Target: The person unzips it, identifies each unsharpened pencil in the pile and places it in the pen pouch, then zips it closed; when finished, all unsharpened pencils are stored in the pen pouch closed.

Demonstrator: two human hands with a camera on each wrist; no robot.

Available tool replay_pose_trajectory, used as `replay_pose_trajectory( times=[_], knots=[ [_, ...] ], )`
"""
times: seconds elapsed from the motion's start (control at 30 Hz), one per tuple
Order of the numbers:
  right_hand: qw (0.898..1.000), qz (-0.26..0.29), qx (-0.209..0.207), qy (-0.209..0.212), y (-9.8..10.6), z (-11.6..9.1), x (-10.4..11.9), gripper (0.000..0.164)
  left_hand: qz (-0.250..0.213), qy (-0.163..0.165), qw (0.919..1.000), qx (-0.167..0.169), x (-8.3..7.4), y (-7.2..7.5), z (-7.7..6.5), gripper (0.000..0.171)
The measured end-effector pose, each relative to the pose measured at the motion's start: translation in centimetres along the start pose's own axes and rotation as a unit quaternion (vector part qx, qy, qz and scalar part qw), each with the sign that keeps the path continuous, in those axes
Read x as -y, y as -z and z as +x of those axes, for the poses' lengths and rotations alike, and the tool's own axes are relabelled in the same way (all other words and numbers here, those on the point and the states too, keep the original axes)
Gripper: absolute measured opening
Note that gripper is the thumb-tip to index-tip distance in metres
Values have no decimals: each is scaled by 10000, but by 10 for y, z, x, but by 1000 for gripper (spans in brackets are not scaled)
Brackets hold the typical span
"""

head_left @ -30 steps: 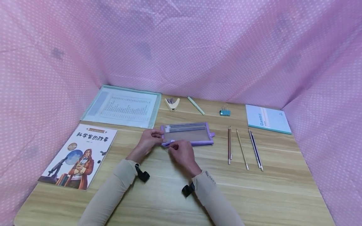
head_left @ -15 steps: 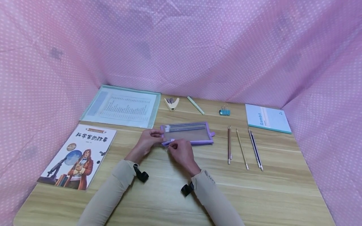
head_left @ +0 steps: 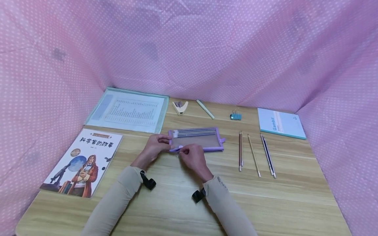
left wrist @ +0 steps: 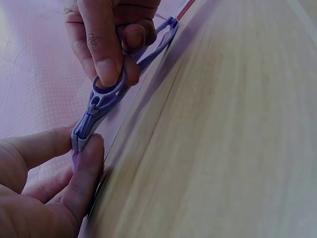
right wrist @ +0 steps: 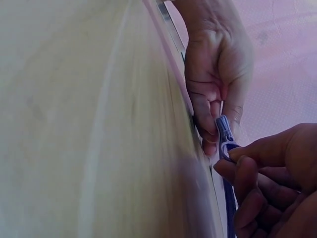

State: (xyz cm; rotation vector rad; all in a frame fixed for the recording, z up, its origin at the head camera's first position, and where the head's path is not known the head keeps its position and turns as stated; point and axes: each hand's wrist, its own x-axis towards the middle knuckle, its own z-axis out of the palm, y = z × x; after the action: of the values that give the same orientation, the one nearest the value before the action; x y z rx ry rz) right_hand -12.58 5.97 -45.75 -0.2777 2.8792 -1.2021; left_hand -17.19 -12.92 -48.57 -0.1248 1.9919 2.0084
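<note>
A flat mesh pencil case (head_left: 203, 141) with purple edging lies at the middle of the table, several dark striped pencils (head_left: 195, 132) showing inside along its far side. My left hand (head_left: 156, 146) pinches its left end between thumb and fingers, right at the end of the zipper (left wrist: 84, 124). Close beside it, my right hand (head_left: 193, 159) grips the ring-shaped zipper pull (left wrist: 97, 100) between thumb and forefinger. Beyond the pull, the zipper's two edges stand apart in the left wrist view.
To the right lie several loose pencils (head_left: 252, 155). Behind are a staple remover (head_left: 180, 108), a pale green pen (head_left: 205, 109), a teal binder clip (head_left: 235, 116) and a notebook (head_left: 282, 124). A document folder (head_left: 130, 109) and a picture book (head_left: 82, 162) lie left.
My right hand has shifted slightly to the right along the pencil case's near edge with the zipper pull. The left hand keeps its place at the left end.
</note>
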Motion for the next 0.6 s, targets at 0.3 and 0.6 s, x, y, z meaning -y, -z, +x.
replay_pose_trajectory(
  times=[0.3, 0.6],
  knots=[
    [9997, 71, -34, -220, 7, 3, -6, 7, -11, 15, 10000, -12, -1, -1, 0, 51],
    [9989, 246, 183, -362, 9, 5, -10, 8, -30, 25, 10000, -58, -1, -1, 1, 50]
  ],
)
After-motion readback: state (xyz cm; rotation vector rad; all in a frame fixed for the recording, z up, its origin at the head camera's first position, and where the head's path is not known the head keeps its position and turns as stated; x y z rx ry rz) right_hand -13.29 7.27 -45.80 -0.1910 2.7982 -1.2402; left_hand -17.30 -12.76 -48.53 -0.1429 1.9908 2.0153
